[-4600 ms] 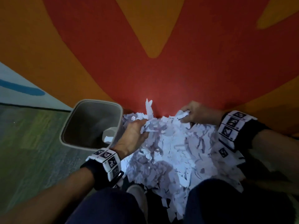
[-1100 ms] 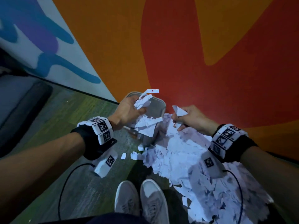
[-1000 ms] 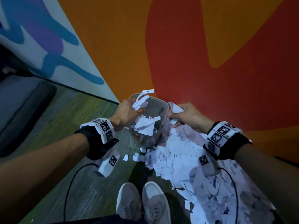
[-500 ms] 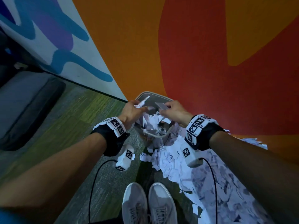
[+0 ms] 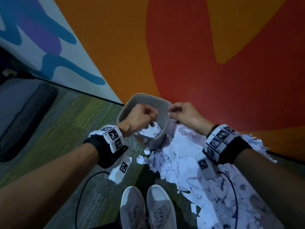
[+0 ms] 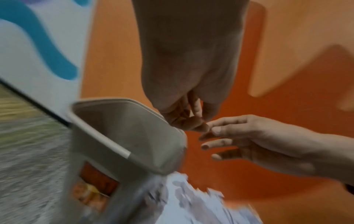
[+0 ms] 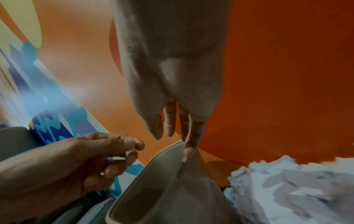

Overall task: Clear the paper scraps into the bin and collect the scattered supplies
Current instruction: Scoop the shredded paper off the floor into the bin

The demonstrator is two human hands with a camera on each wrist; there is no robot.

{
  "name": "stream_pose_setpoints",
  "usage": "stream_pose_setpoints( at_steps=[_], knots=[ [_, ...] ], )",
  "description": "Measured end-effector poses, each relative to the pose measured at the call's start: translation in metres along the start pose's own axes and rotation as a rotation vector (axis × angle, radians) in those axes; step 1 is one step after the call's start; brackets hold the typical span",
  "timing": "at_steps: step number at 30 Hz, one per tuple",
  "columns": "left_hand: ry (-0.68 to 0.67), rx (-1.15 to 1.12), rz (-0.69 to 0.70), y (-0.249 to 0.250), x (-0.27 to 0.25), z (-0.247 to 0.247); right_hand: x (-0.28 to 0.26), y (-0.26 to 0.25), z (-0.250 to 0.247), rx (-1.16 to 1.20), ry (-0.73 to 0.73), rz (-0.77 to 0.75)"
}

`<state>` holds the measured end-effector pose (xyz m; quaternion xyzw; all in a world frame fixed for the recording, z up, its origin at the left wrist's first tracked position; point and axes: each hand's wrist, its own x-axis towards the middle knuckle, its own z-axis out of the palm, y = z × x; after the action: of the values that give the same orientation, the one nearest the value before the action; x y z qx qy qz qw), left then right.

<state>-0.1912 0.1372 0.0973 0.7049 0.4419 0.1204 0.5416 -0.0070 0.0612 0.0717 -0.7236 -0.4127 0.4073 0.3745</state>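
Observation:
A grey bin stands on the carpet against the painted wall, with white paper scraps lying inside it. My left hand hovers over the bin's mouth, fingers curled to the thumb, and no paper shows in it. In the left wrist view its fingertips meet just past the bin rim. My right hand hangs above the bin's right rim with its fingers straight and loose, holding nothing. A big pile of scraps spreads over the floor right of the bin.
My two grey shoes stand just below the bin. A few loose scraps lie between the bin and the shoes. A dark cushion lies far left on the green carpet. Black cables hang from both wristbands.
Both hands carried scraps from the pile to the bin and let them go. The left hand's fingers have curled up, the right hand's have loosened. More paper now lies in the bin.

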Motion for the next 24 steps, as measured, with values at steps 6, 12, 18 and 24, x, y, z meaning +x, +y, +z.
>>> stream_pose_setpoints(
  at_steps=[6, 12, 18, 24],
  knots=[
    [-0.304, 0.2, 0.141, -0.015, -0.001, 0.068, -0.032, 0.099, -0.024, -0.28, -0.052, 0.103],
    [-0.439, 0.488, 0.167, -0.077, 0.029, 0.126, -0.036, 0.189, -0.021, -0.446, -0.118, 0.219],
    [-0.456, 0.641, 0.148, -0.129, 0.059, 0.156, -0.02, 0.221, -0.006, -0.751, -0.136, 0.339],
    [-0.426, 0.508, 0.036, -0.162, 0.079, 0.179, -0.008, 0.241, 0.011, -0.814, -0.134, 0.38]
  ],
)
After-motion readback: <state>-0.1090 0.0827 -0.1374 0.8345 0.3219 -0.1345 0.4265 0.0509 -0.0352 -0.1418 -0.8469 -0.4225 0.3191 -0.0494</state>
